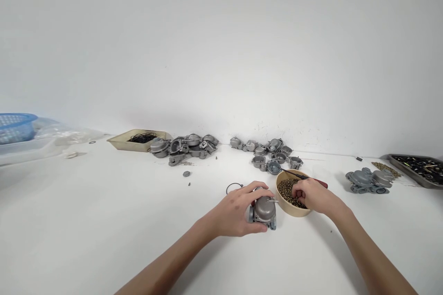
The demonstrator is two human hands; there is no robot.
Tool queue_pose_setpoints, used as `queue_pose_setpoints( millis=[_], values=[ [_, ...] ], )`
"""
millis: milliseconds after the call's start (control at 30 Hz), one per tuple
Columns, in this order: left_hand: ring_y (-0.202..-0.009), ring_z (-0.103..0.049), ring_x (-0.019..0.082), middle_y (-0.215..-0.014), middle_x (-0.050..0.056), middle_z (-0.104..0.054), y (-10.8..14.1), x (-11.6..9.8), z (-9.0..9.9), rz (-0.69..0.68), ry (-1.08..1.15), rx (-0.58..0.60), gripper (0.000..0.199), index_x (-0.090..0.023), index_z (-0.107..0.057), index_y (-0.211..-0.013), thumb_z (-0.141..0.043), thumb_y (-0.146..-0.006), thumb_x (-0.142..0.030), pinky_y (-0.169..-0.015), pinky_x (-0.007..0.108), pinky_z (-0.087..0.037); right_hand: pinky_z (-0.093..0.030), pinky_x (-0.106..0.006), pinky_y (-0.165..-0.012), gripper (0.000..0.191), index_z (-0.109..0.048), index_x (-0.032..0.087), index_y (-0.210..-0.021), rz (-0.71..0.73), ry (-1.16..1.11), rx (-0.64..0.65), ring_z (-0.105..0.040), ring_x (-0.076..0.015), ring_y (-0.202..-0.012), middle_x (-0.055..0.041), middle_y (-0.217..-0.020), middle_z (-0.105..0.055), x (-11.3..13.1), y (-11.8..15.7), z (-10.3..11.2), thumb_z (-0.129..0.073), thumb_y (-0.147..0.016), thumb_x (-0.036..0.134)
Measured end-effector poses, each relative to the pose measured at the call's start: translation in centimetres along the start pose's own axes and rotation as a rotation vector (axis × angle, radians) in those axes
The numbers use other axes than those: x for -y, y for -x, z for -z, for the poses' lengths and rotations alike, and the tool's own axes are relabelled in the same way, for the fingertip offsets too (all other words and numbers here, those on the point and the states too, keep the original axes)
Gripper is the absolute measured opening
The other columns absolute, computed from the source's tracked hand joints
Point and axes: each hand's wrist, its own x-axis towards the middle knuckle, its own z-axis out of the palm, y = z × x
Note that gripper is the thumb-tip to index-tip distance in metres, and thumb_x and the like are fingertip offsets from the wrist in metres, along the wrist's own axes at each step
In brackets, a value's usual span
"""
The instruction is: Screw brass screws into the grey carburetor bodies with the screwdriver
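My left hand (235, 212) is wrapped around a grey metal carburetor (266, 209) on the white table, thumb at its near side and fingers over its top. Its domed float bowl faces up. My right hand (316, 196) reaches into a tan bowl (293, 211) filled with small brass-coloured screws (285, 191). Its fingers are pinched together among the screws; what they hold is hidden. A screwdriver (296, 175) with a red handle lies across the bowl's far rim, partly behind my right hand. A thin black rubber ring (234, 185) rests beyond my left hand.
Grey metal castings lie in a left pile (194, 144) and a middle pile (273, 150) near the wall. A tray of black rings (128, 143) and a blue basket (17, 129) stand left. On the right are an assembled carburetor (368, 180) and a dark parts tray (420, 170).
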Motion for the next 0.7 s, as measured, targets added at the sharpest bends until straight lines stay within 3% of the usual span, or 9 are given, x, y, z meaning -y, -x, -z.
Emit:
queue_pose_setpoints(
  millis=[167, 300, 500, 700],
  values=[
    [-0.119, -0.068, 0.032, -0.148, 0.009, -0.056, 0.0, 0.0, 0.0, 0.003, 0.025, 0.013, 0.071, -0.033, -0.057, -0.136, -0.089, -0.073, -0.033, -0.097, 0.043, -0.057, -0.019, -0.028, -0.053, 0.046, -0.079, 0.023, -0.093, 0.020, 0.004, -0.033, -0.059, -0.0128, -0.072, 0.0010, -0.077, -0.071, -0.2, -0.1, -0.2, -0.052, -0.073, -0.009],
    [-0.117, -0.068, 0.031, -0.147, 0.009, -0.056, 0.0, 0.0, 0.1, 0.008, 0.025, 0.013, 0.071, -0.033, -0.057, -0.136, -0.089, -0.073, -0.031, -0.097, 0.043, -0.056, -0.020, -0.028, -0.053, 0.039, -0.079, 0.020, -0.083, 0.086, -0.009, -0.045, -0.059, -0.0141, -0.069, -0.0013, -0.073, -0.068, -0.6, -0.1, -0.4, -0.052, -0.073, -0.007],
    [-0.115, -0.069, 0.031, -0.146, 0.008, -0.057, 0.0, 0.1, 0.1, 0.011, 0.028, 0.015, 0.072, -0.033, -0.056, -0.136, -0.090, -0.073, -0.031, -0.095, 0.042, -0.057, -0.038, -0.026, -0.061, 0.042, -0.080, 0.020, -0.110, 0.156, -0.082, -0.109, -0.066, -0.0223, -0.095, -0.0086, -0.108, -0.071, -1.6, 0.0, -0.9, -0.055, -0.082, 0.003],
    [-0.116, -0.068, 0.031, -0.147, 0.008, -0.056, 0.1, 0.2, 0.0, 0.014, 0.033, 0.015, 0.072, -0.034, -0.057, -0.137, -0.091, -0.074, -0.033, -0.097, 0.041, -0.056, -0.048, -0.026, -0.063, 0.028, -0.078, 0.020, -0.103, 0.257, -0.305, -0.195, -0.065, -0.0156, -0.074, -0.0052, -0.095, -0.070, -1.6, 0.4, -1.2, -0.056, -0.086, 0.013]
  ],
)
